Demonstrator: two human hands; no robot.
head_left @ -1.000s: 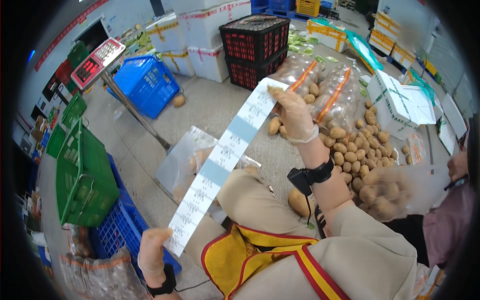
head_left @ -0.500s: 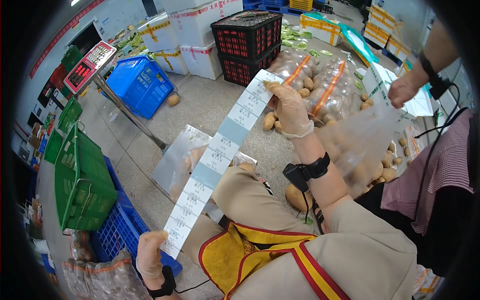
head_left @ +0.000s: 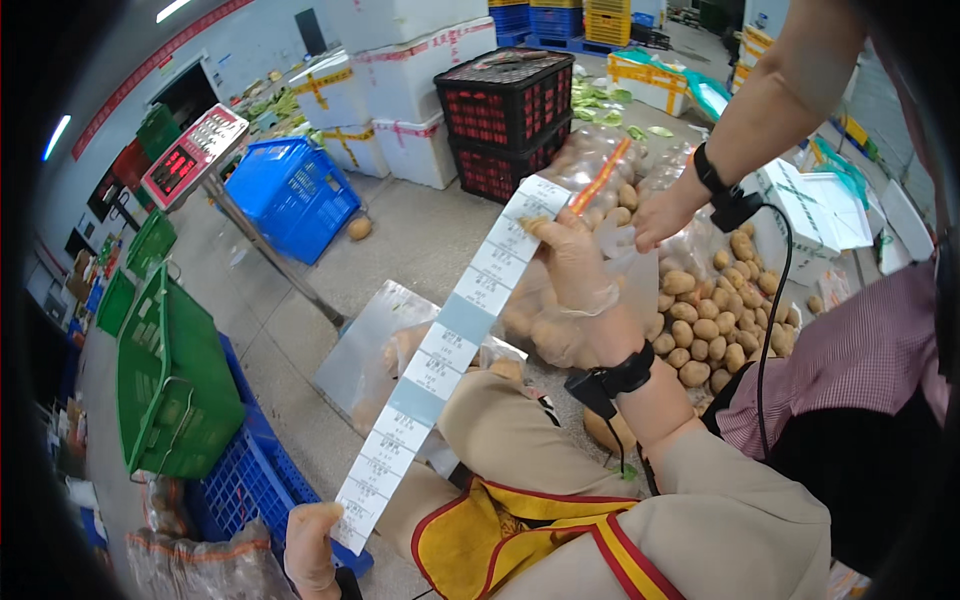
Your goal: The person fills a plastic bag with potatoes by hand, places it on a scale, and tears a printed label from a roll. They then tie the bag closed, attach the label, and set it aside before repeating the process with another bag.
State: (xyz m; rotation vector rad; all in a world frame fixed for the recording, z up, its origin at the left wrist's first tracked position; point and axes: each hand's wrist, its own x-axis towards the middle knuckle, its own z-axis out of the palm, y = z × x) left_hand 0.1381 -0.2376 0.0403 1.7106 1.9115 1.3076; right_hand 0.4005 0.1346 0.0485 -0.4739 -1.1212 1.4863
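A long strip of printed white labels (head_left: 425, 375) stretches slantwise before me, with bluish blank patches along it. My gloved left hand (head_left: 312, 550) pinches its lower end. The upper end is gripped by my gloved right hand (head_left: 575, 262), thumb on top. Just behind my right hand, a co-worker's bare hand (head_left: 665, 214) holds the top of a clear plastic bag (head_left: 632, 278) of potatoes. Under the strip, another clear bag with potatoes (head_left: 405, 350) rests on the metal scale platform (head_left: 362, 325), partly hidden.
Loose potatoes (head_left: 715, 325) are heaped at the right, beside the co-worker's checked clothing (head_left: 840, 360). A scale display (head_left: 185, 165) stands on a pole at the left. Green crates (head_left: 175, 380), a blue crate (head_left: 290, 195), black crates (head_left: 505, 120) and white foam boxes (head_left: 415, 150) stand around.
The co-worker's arm has reached left, bringing the bag close behind my right hand and uncovering the potato heap. Both my hands still hold the strip, and the view has shifted slightly.
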